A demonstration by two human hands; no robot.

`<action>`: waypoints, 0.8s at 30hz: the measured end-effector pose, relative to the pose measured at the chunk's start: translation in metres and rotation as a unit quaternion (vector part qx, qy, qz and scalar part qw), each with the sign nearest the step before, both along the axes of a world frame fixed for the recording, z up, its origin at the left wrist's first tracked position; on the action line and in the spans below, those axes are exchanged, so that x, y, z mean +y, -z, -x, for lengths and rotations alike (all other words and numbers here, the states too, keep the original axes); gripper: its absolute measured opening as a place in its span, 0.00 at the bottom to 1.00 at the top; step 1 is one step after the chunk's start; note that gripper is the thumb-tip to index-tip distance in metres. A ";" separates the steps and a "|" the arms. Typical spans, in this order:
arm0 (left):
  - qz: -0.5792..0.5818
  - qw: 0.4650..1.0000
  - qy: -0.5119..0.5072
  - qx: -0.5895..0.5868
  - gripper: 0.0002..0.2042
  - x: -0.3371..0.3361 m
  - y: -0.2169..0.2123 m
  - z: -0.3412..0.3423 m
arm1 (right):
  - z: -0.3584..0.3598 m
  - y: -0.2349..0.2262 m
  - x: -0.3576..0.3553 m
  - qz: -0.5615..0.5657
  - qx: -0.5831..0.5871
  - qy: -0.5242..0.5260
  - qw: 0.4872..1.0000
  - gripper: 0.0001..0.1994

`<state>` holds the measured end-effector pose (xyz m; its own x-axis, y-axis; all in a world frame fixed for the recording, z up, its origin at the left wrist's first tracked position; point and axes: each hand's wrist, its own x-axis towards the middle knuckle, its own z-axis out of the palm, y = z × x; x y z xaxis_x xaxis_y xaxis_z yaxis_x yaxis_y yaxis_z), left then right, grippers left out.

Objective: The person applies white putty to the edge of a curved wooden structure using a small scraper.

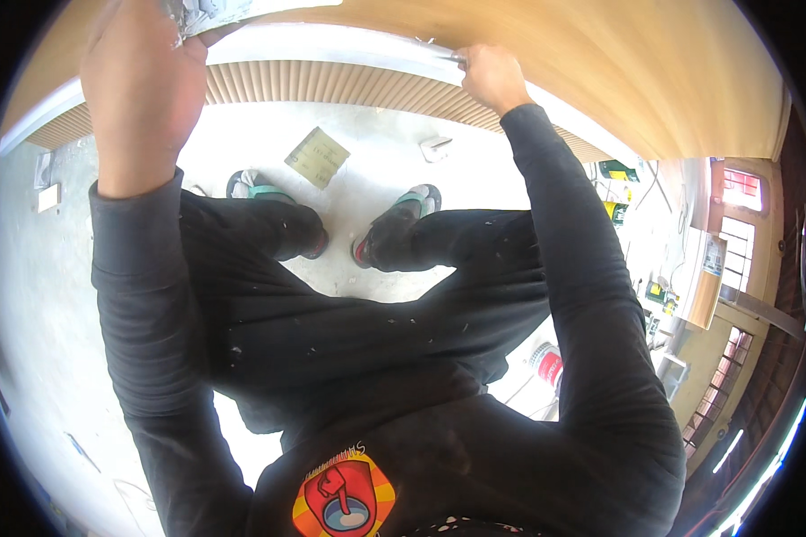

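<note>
My left hand [143, 98], raised at the upper left, is closed on a flat plate [215, 11] smeared with white putty, partly cut off by the top of the picture. My right hand [494, 79] is closed around a putty knife, its handle mostly hidden in the fingers. The knife's thin metal blade [441, 54] points left and lies against the white front edge [331, 45] of a large wooden panel [618, 72]. A little white putty clings near the blade. Beneath that edge runs a ribbed wooden facing [331, 82].
A square piece of cardboard [318, 158] and a small white object [436, 149] lie on the pale floor between the panel and my sandalled feet. To the right are a red and white bucket [546, 364], green and yellow containers [614, 212] and a wood-sided bench [704, 291].
</note>
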<state>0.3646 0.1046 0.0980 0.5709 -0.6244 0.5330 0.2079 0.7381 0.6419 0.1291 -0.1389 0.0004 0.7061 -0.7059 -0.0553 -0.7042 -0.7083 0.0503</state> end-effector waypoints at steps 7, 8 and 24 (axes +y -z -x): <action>-0.028 0.997 -0.056 0.037 0.16 -0.003 0.001 0.001 | 0.022 -0.018 0.013 -0.027 0.067 -0.047 0.996 0.11; -0.020 0.999 -0.012 0.048 0.16 0.000 0.001 0.001 | 0.023 -0.017 0.015 -0.018 0.051 -0.020 0.998 0.11; -0.004 0.999 0.003 0.047 0.16 0.003 0.005 -0.011 | -0.031 0.015 0.018 0.063 -0.055 -0.057 0.995 0.10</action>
